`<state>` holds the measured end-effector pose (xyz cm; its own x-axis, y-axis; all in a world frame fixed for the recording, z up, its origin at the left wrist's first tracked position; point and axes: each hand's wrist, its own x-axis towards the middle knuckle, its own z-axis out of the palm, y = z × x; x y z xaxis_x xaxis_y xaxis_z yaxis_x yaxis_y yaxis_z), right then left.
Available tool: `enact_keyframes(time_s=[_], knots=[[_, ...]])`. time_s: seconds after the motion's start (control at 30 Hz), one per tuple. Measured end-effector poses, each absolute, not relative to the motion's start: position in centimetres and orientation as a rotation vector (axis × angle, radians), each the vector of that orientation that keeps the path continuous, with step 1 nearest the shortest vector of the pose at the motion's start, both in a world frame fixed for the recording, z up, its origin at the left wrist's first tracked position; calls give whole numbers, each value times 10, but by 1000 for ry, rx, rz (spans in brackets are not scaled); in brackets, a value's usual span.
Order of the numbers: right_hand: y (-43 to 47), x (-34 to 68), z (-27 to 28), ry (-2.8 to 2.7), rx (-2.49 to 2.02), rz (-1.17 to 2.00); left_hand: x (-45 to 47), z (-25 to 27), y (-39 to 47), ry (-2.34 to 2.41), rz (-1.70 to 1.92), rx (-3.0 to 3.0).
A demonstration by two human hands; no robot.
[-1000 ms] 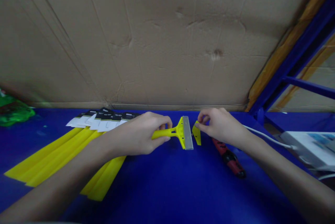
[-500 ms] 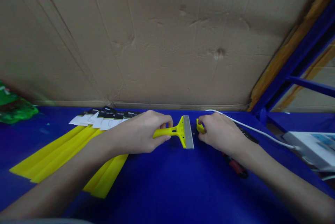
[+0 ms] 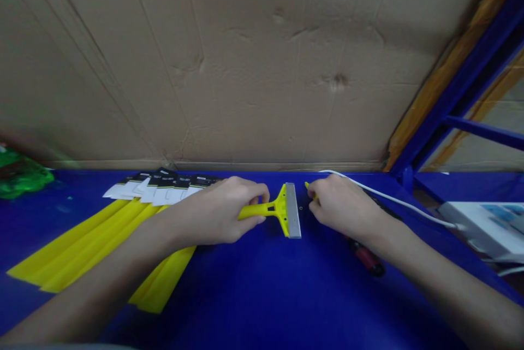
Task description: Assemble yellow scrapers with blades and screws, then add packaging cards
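Note:
My left hand (image 3: pixel 233 211) is closed round the handle of a yellow scraper (image 3: pixel 280 210), whose wide metal blade (image 3: pixel 293 211) points to the right. Just past the blade, my right hand (image 3: pixel 338 202) pinches a small yellow piece (image 3: pixel 308 186), mostly hidden by the fingers. The two hands are apart, with a tiny ring (image 3: pixel 301 208) lying on the blue table (image 3: pixel 254 295) between them. Partly under my right forearm lies a tool with a dark red and black handle (image 3: pixel 370 260).
Yellow strips (image 3: pixel 82 241) with black-and-white cards (image 3: pixel 158 189) fan out at left, partly under my left forearm. A green plastic bottle or wrapper (image 3: pixel 22 172) sits far left. A white cable (image 3: pixel 393 200) runs to a white box (image 3: pixel 483 230). Cardboard (image 3: pixel 245 66) stands behind.
The small yellow piece has turned in my right fingers, so less of it shows. My left hand keeps its hold on the scraper. The view has shifted slightly.

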<state>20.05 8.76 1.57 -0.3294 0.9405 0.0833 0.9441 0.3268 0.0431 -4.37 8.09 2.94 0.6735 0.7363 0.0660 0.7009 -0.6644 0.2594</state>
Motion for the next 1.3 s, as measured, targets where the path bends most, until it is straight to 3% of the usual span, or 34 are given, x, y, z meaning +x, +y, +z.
enact_keyframes(time_s=[0.23, 0.47, 0.73, 1.3], knots=[[101, 216, 22, -2245, -1645, 89, -45, 29, 80, 1147, 257, 2689], [101, 215, 31, -1574, -1503, 912, -45, 31, 80, 1150, 270, 2684], [102, 216, 34, -1258, -1335, 1418, -45, 32, 81, 1164, 257, 2690], [98, 223, 35, -1517, -1082, 1636, -45, 30, 81, 1152, 261, 2713]])
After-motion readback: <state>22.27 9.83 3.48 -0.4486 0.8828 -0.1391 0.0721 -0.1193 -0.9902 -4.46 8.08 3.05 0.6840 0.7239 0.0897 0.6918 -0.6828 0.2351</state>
